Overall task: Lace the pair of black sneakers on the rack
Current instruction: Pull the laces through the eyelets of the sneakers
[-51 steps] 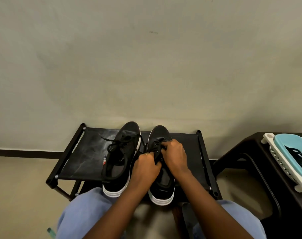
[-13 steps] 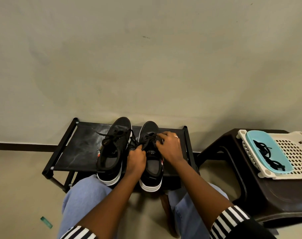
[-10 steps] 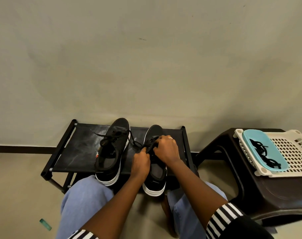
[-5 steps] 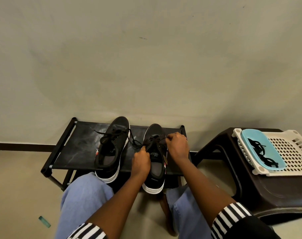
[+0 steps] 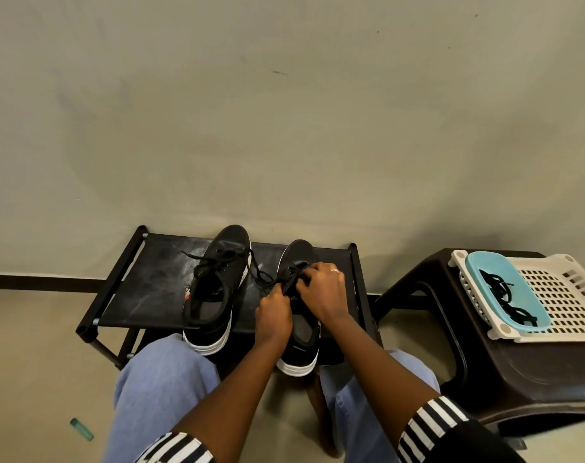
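Sneakers sit side by side on the black rack (image 5: 140,295) at lower centre of the frame: the left sneaker (image 5: 214,295) with its laces loose, the right sneaker (image 5: 299,342) under both hands. The left hand (image 5: 272,317) and the right hand (image 5: 323,294) each pinch the black lace (image 5: 289,279). At right, a brown stool (image 5: 505,372) carries a white basket (image 5: 565,295) and a blue tray (image 5: 518,289).

Two black sneakers with white soles stood side by side, toes toward the wall, on a low black rack (image 5: 144,289). The left sneaker (image 5: 217,289) was laced, its ends loose. The right sneaker (image 5: 299,349) had its lace (image 5: 289,275) partly hidden.
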